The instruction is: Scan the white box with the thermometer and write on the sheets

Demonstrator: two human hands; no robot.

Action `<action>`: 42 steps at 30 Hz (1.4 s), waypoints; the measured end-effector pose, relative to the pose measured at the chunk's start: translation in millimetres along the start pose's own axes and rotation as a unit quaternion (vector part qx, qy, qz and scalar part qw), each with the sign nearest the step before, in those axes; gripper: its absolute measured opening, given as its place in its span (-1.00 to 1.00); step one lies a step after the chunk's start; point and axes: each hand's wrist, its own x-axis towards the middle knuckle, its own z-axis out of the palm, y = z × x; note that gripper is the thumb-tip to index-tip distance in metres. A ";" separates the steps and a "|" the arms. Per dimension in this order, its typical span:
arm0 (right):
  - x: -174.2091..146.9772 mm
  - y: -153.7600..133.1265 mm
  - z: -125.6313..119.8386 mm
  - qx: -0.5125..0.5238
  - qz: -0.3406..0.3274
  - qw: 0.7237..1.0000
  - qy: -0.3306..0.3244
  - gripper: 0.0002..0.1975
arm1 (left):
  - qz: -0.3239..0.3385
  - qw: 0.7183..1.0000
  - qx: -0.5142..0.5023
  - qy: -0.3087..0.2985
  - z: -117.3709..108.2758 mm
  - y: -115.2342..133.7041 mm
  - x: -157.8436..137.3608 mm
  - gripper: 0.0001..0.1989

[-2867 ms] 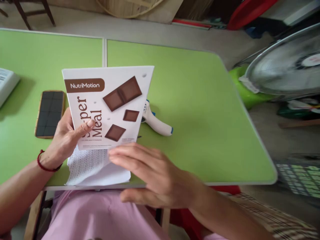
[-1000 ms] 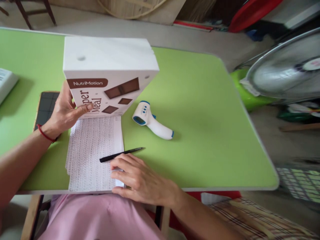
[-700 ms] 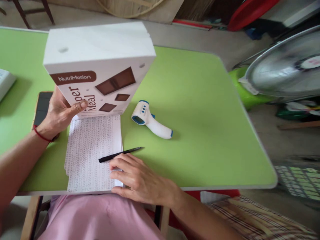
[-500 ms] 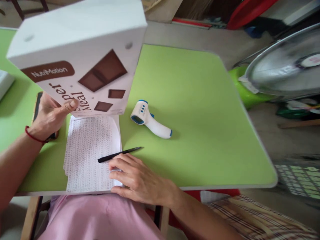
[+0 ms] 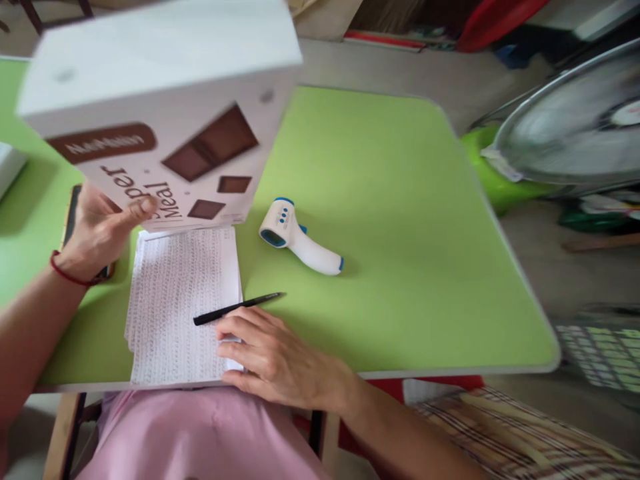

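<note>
My left hand point(image 5: 103, 230) grips the lower left edge of a white cardboard box point(image 5: 195, 113) with brown squares printed on its front. The thumb lies on the front face; the fingers behind are hidden. The box is held up and tilted above the table, over the top of a stack of densely written paper sheets point(image 5: 180, 287). My right hand point(image 5: 270, 357) rests on the stack's lower right edge with its fingers apart. Just beyond those fingers a black pen point(image 5: 235, 309) lies across the paper. A white and blue infrared thermometer point(image 5: 300, 237) lies right of the paper.
A dark phone-like object point(image 5: 75, 207) lies partly under my left wrist. The green table point(image 5: 410, 233) has a rounded right corner. Beyond it stands a fan point(image 5: 565, 127) with a green part. A white object point(image 5: 10, 167) sits at the far left.
The box has tipped slightly, with its top swinging a little to the right in my left hand. My right hand has stayed where it was on the paper.
</note>
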 end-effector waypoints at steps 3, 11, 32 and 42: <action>-4.2 5.3 -0.7 -0.001 -0.003 1.000 -0.002 -0.86 | 0.005 1.000 0.021 0.008 -7.4 -0.7 0.0 -0.61; -4.9 6.9 -3.4 -0.007 -0.003 1.000 0.016 -0.88 | -0.053 0.998 -0.003 -0.018 -11.9 3.2 -0.8 -0.61; 3.9 -1.7 -14.2 -0.003 -0.014 1.000 0.026 -0.89 | 0.006 0.987 0.099 -0.125 4.2 15.4 14.0 -0.35; 15.2 -1.5 -11.2 -0.002 -0.013 1.000 0.027 -0.89 | 0.003 0.984 0.150 -0.100 2.7 2.1 15.9 -0.53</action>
